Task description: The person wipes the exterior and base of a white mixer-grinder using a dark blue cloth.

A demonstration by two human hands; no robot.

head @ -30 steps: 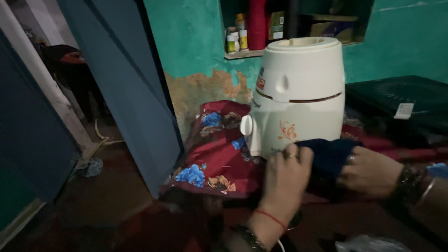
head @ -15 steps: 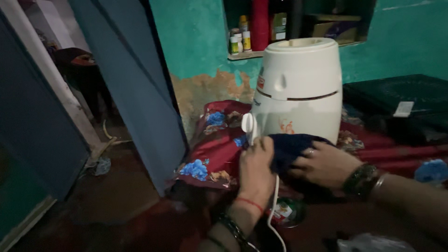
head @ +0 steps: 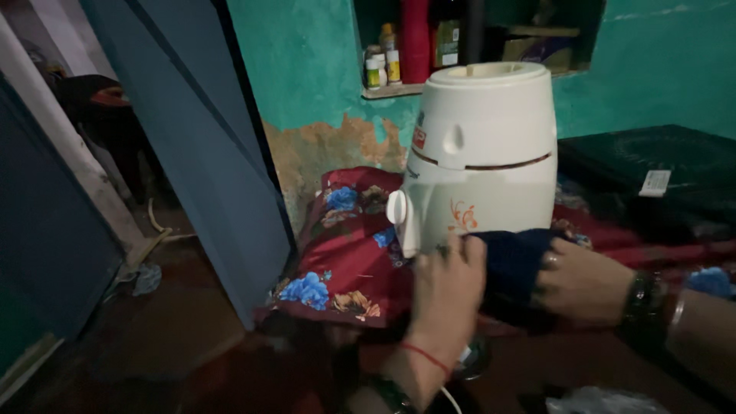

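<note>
Dark blue cloth (head: 512,261) is pressed against the lower front of the cream mixer base (head: 483,153), between both hands. The base stands upright on a red floral cover (head: 345,253) over the surface, back toward the wall and a little in from the cover's left edge. Its white knob (head: 397,208) juts out at lower left.

Left hand (head: 448,295): fingers curled over the cloth's left end, fingertips touching the base just beside the orange flower print (head: 462,217). It is closed on the cloth. Right hand (head: 584,280): lies over the cloth's right end, fingers bent and gripping it; ring and bangles visible at the wrist.

A white cord (head: 448,399) shows at the bottom edge below the left wrist; where it runs cannot be told.

Risks, as judged: the base is tall and sits on soft, creased fabric, so a hard sideways push low down could rock or slide it toward the cover's left edge. A hand could knock the knob. The cord could snag on a wrist.

Containers: the wall niche (head: 475,46) above holds small bottles (head: 381,61), a red container (head: 414,38) and a box (head: 537,47); contents not visible. A dark green case (head: 652,165) lies at the right, closed. Blue door (head: 192,138) stands open at left.
</note>
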